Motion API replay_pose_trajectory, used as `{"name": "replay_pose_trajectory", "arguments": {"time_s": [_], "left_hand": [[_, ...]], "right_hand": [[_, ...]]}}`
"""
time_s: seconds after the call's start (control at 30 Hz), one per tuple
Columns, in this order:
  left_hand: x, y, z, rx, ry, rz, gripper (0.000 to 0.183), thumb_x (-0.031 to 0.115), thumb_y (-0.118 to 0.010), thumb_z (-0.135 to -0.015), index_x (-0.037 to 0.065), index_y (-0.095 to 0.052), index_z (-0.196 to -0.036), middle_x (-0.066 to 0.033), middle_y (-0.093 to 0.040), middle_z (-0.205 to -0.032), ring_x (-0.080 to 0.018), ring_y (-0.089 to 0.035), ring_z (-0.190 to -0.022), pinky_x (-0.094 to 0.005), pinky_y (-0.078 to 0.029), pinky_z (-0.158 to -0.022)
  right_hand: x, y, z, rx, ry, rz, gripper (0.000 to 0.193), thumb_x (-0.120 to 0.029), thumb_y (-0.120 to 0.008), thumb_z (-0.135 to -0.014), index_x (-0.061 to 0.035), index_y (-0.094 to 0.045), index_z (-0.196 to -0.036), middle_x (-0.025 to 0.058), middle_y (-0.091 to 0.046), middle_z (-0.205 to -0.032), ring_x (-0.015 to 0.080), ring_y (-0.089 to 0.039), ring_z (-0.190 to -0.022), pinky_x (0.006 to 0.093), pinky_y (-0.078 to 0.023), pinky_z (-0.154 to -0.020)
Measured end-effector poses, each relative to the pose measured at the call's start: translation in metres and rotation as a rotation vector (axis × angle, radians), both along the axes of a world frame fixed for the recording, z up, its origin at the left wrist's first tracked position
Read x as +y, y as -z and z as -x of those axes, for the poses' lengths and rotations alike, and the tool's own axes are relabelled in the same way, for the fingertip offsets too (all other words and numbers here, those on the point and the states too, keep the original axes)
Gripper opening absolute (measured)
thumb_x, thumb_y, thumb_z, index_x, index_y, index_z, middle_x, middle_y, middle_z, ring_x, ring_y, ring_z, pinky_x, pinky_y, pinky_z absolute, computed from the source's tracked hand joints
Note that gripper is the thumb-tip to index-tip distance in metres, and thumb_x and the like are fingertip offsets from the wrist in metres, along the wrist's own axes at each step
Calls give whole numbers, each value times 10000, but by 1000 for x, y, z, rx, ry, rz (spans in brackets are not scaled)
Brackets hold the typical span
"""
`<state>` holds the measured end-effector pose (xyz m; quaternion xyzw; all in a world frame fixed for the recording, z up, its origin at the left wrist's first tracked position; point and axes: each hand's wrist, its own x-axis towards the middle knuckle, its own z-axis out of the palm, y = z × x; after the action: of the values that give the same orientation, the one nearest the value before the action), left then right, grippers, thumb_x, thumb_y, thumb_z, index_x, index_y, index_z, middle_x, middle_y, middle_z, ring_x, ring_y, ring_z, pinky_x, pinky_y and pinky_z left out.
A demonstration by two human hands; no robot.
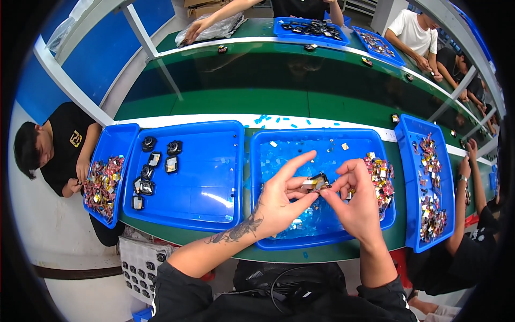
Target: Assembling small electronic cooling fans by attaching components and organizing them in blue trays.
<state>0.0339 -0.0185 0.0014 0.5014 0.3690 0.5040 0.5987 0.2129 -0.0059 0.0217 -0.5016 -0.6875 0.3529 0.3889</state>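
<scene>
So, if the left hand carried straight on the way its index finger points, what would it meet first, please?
Probably the far wall of the blue plastic tray, past small foil scraps; the left hand sits above it, so depth is uncertain.

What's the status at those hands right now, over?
Left hand and right hand pinch one small black square part together. Held above blue plastic tray. Pile of small gold-and-red pieces close right. Nothing blocking.

A long green bench (225, 102) runs left to right, with a white strip (188, 120) along its near part and a white rail (257, 49) farther off. White frame posts (140, 32) rise at the far left before a blue wall (91, 48). The floor (48, 225) at near left is pale grey. Light glares on the bench's glossy top.
</scene>
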Motion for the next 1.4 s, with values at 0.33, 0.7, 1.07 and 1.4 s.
{"name": "replay_pose_trajectory", "arguments": {"time_s": [0.33, 0.7, 1.07, 1.4], "left_hand": [[4, 3, -2, 118, -152, -165, 602, -69, -628, -844, 53, -396, -1386, -158, -604, -1222, -198, -622, -1083, -312, -523, -884], [-134, -171, 70, 425, -547, -970, 172, 141, -580, -897, 88, -473, -1022, -95, -634, -903, -264, -621, -660, -345, -505, -561], [-158, -148, 124, 278, -594, -1181, 103, 128, -581, -893, 126, -520, -976, -27, -615, -836, -236, -593, -605, -309, -503, -507], [-107, -98, 167, 979, -936, -558, 187, -57, -600, -826, -38, -680, -993, -149, -681, -807, -254, -648, -707, -310, -509, -674]], "right_hand": [[10, -5, 3, 111, -58, 159, 392, 64, -680, -801, -28, -503, -1138, 44, -595, -885, 112, -610, -809, 246, -542, -683], [271, 26, 14, -255, 160, 322, 544, -57, -835, -691, 37, -546, -1141, 90, -652, -871, 164, -641, -702, 295, -568, -649], [199, 7, 113, -416, -187, -366, 231, -97, -677, -789, -43, -681, -1013, 175, -688, -987, 313, -678, -902, 397, -540, -801], [85, 54, 292, -664, -752, -530, 335, -169, -623, -847, -69, -622, -1166, 192, -576, -1110, 363, -556, -1072, 455, -494, -912]]}}
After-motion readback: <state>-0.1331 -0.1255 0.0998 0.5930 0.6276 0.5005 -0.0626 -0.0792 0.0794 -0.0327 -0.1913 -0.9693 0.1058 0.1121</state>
